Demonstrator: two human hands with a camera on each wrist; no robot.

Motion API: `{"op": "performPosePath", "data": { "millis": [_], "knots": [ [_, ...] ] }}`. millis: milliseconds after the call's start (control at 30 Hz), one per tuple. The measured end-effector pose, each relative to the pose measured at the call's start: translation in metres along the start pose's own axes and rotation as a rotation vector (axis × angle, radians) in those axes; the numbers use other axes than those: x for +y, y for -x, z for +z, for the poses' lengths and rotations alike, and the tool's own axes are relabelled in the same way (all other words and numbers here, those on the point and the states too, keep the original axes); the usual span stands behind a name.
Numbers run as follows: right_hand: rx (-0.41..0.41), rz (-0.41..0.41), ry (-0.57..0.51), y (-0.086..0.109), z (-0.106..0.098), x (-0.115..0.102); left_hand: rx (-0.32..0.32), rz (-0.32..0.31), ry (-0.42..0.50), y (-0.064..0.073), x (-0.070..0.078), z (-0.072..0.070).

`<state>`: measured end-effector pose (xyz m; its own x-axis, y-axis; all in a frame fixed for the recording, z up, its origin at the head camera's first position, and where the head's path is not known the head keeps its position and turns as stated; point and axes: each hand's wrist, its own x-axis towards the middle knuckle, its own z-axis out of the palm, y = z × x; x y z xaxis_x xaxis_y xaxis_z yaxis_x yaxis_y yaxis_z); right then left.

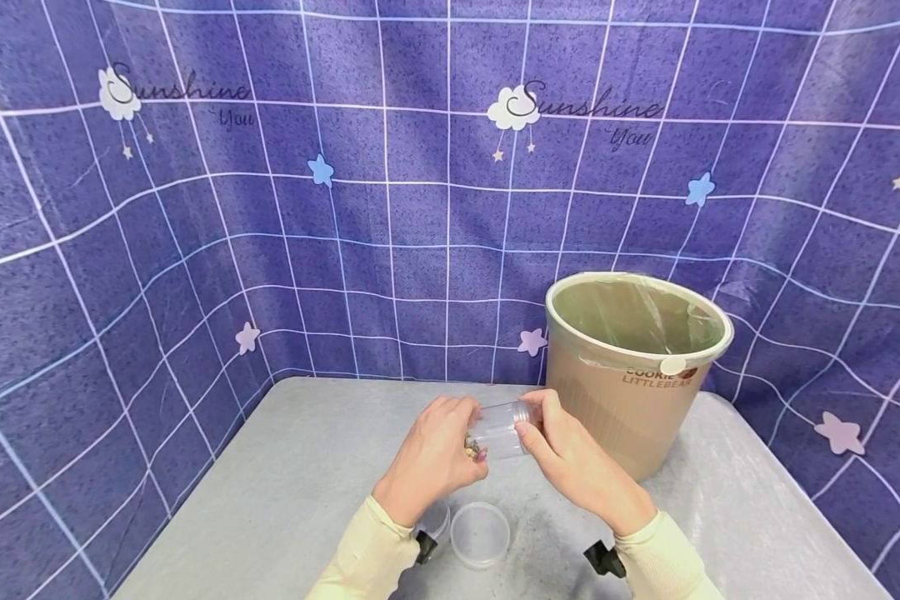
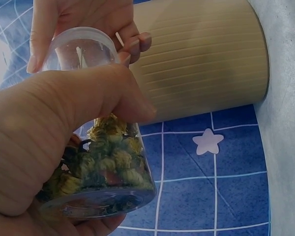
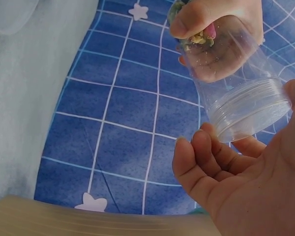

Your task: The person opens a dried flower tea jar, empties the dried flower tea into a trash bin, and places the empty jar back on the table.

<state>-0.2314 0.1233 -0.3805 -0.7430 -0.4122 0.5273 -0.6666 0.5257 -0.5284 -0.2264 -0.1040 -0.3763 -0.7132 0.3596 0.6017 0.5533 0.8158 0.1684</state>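
Observation:
A clear plastic jar [image 1: 501,435] is tilted nearly on its side above the table, between both hands. My left hand [image 1: 438,446] grips it around the base end, where dried flower buds [image 2: 113,160], yellowish green with some pink, are gathered. At the other end, the thumb and fingers of my right hand [image 1: 576,462] hold the ridged rim [image 3: 250,108] of the jar. Whether that ridged end is a clear lid or the bare neck, I cannot tell. The right palm [image 3: 265,196] faces the jar's end.
A clear round plastic container [image 1: 480,535] is on the grey table [image 1: 270,483] below the hands. Another clear piece [image 1: 437,518] is partly hidden by the left wrist. A beige bin [image 1: 615,417] with a liner stands at the back right, before a blue grid-patterned cloth [image 1: 420,208].

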Motion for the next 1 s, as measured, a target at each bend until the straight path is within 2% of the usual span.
{"op": "performPosePath", "data": {
  "millis": [1000],
  "knots": [
    [-0.042,-0.025,-0.034,0.0019,-0.0018,0.0019,-0.004,-0.007,0.005,0.0013,0.0005,0.0006]
  ]
}}
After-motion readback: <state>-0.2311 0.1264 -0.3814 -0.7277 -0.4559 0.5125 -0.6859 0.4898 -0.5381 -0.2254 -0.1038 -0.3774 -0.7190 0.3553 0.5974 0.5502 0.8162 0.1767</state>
